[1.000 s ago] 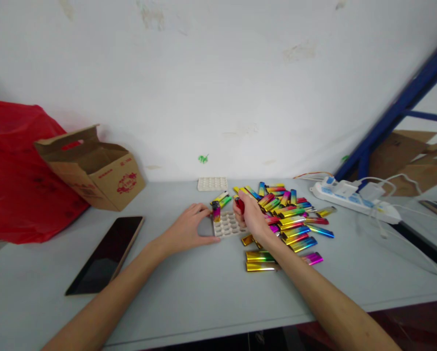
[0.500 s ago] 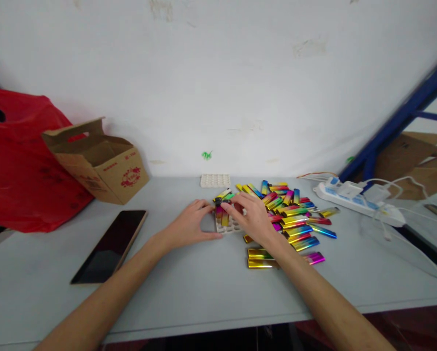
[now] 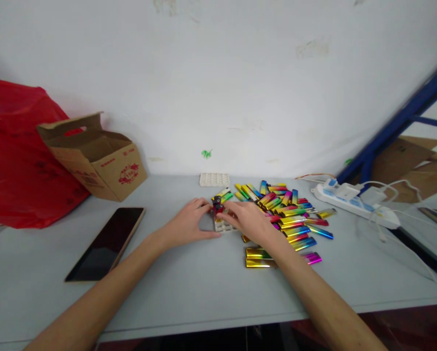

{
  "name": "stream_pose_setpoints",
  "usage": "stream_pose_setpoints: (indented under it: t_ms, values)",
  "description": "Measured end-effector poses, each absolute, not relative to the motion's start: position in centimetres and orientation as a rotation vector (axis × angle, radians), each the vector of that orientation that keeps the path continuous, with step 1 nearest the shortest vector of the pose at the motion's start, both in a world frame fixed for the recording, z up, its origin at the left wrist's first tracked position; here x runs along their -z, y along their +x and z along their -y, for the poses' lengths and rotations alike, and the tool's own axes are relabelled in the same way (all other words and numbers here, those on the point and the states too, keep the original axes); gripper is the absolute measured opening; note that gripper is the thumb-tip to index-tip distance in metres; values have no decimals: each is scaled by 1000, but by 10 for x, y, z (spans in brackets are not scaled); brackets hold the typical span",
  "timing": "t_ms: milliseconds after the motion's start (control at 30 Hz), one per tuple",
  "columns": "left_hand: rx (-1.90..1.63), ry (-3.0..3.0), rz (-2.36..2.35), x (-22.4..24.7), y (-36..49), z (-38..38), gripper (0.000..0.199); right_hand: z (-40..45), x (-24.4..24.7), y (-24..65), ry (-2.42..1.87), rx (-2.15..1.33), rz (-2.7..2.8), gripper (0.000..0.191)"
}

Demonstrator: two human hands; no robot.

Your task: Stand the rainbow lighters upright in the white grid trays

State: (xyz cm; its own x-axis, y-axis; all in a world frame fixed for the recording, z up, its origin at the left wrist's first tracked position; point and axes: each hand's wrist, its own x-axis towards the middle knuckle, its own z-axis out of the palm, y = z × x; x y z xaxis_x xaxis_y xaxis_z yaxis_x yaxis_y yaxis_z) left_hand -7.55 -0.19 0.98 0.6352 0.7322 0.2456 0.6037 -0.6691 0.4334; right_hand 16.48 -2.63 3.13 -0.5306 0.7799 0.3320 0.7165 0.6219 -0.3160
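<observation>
One far tray (image 3: 214, 180); one near tray (image 3: 221, 227) containing at least one upright lighter (image 3: 217, 204). Left hand (image 3: 188, 222) spread; right hand (image 3: 252, 222) grip indeterminate.

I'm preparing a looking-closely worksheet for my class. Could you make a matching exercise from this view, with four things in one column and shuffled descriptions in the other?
Things
1. Left hand
2. Heap of lighters
3. Power strip
4. Open cardboard box

Descriptions
A. White, with plugs in it
B. Brown with red print, beside the red bag
C. Thumb and fingers spread at the left side of the nearer holed tray
D. Shiny and many-coloured, mostly to the right of that tray

Right pairs: 1-C, 2-D, 3-A, 4-B
</observation>
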Motion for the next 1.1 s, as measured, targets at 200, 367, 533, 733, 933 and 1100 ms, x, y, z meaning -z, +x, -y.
stream_pose_setpoints:
  t_ms: [200,367,533,733,933,1100]
  values:
    - [-591,2546,-1089,-10,-76,1,59,15,-34,188,-1267,-165,2307,39]
    - [-551,2558,-1076,-16,-79,2,58,0,-31,213,-1595,4,2202,12]
    - [-553,2581,-1087,-17,-80,4,54,1,-27,209,-1820,-10,2241,17]
    - [-532,2578,-1084,-19,-80,5,54,4,-30,207,-1940,-87,2240,18]
    - [-557,2554,-1090,-18,-79,4,54,0,-25,217,-1624,-158,2035,18]
    - [-592,2556,-1076,-15,-79,4,50,-6,-26,211,-1244,-605,1629,27]
